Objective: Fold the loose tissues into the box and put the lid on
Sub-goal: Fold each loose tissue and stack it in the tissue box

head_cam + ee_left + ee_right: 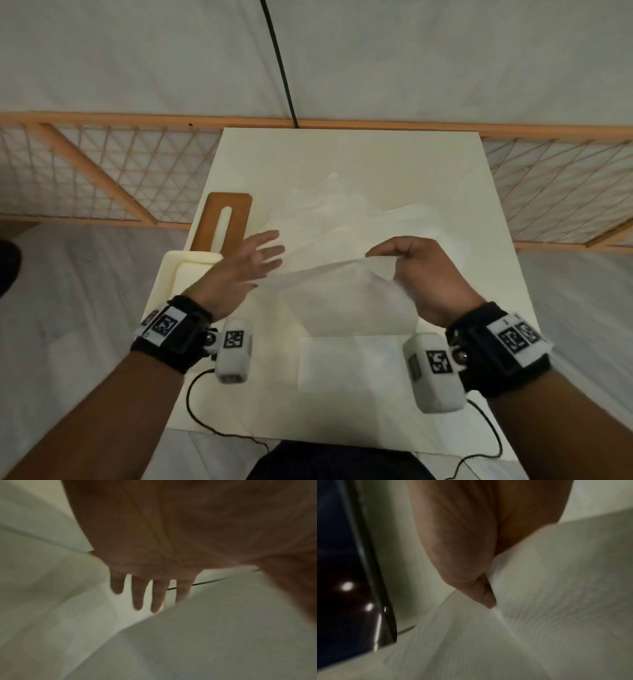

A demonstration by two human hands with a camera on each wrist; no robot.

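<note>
A thin white tissue (339, 291) hangs lifted above the table, blurred with motion. My right hand (407, 260) pinches its right corner; in the right wrist view the thumb (481, 592) presses into the tissue (539, 608). My left hand (260, 257) hovers with its fingers (137, 595) straight and spread at the tissue's (205, 635) left edge, holding nothing. The cream box (171, 274) stands at the table's left edge, partly hidden by my left wrist. Its brown lid (236, 212) with a long slot lies just beyond it. More tissues (342, 209) lie crumpled mid-table.
The cream table (342, 147) is small, with a drop on every side. A flat folded tissue (349, 370) lies near the front edge. A wooden lattice rail (102, 164) runs behind the table. A black cable (277, 61) hangs down the wall.
</note>
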